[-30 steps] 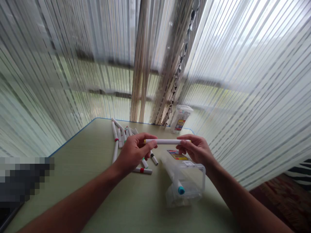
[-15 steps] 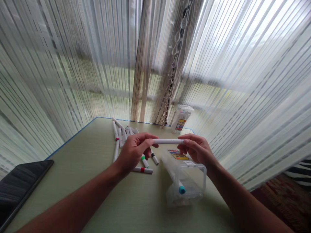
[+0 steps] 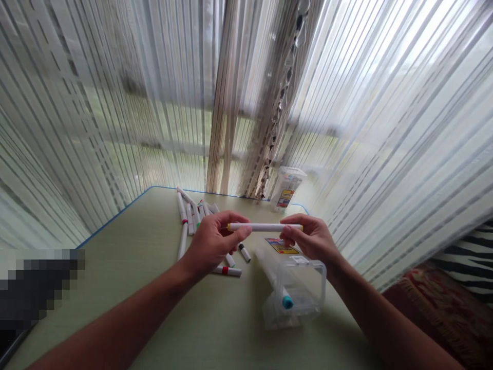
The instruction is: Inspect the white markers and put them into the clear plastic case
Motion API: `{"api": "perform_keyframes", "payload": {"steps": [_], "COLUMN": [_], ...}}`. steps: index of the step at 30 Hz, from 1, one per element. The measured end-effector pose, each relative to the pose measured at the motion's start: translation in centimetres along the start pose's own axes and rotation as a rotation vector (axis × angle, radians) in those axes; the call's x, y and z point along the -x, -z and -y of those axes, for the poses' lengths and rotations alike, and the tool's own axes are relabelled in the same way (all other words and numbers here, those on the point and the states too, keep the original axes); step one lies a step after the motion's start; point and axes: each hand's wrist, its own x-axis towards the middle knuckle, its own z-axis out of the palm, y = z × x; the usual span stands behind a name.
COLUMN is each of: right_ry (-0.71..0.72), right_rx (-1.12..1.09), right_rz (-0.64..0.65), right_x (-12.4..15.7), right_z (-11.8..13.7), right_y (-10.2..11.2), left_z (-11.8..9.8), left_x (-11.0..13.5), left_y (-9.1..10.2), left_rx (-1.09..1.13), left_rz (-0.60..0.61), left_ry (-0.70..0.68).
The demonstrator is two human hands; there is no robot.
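Note:
A white marker with yellow ends (image 3: 265, 226) is held level above the table, pinched at each end by my left hand (image 3: 213, 241) and my right hand (image 3: 311, 238). Under my right hand lies a clear plastic case (image 3: 295, 288) on its side, with a teal-capped marker (image 3: 280, 290) inside it. Behind my left hand several white markers (image 3: 189, 215) lie scattered on the pale green table (image 3: 146, 267). One with a red band (image 3: 228, 270) lies just below that hand.
A second clear container with a label (image 3: 285, 188) stands at the table's far right corner. Sheer striped curtains (image 3: 154, 103) hang close round the far sides. A dark flat object, blurred out, lies at the left edge (image 3: 34, 288). Patterned fabric (image 3: 442, 308) lies at lower right.
The marker has turned slightly between my fingers, so both yellow ends show again. My hands have stayed in nearly the same place.

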Motion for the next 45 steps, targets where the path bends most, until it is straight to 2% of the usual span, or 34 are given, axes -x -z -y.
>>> {"api": "perform_keyframes", "payload": {"steps": [6,17,26,34,40,45], "right_ry": [-0.005,-0.076,-0.029,-0.001,-0.031,-0.062], "right_rx": [-0.068,-0.274,-0.137,0.012,-0.09,-0.191], "right_rz": [-0.016,-0.033,-0.007,-0.068,-0.048,-0.019], "right_x": [0.0,-0.2,0.0,0.1,0.0,0.0], "right_z": [0.4,1.3,0.9,0.8,1.0,1.1], "right_y": [-0.2,-0.1,-0.2,-0.4,-0.5,-0.2], "left_z": [-0.1,-0.1,0.2,0.1,0.3,0.2], "left_x": [0.0,-0.2,-0.3,-0.1,-0.3,-0.3], "left_y": [0.1,0.2,0.2,0.2,0.2,0.1], "left_rx": [0.044,0.34,0.101,0.043,0.053,0.117], "left_rz": [0.005,0.056,0.036,0.061,0.013,-0.018], "left_ry": [0.011,0.062,-0.014,0.019,-0.016,0.009]}}
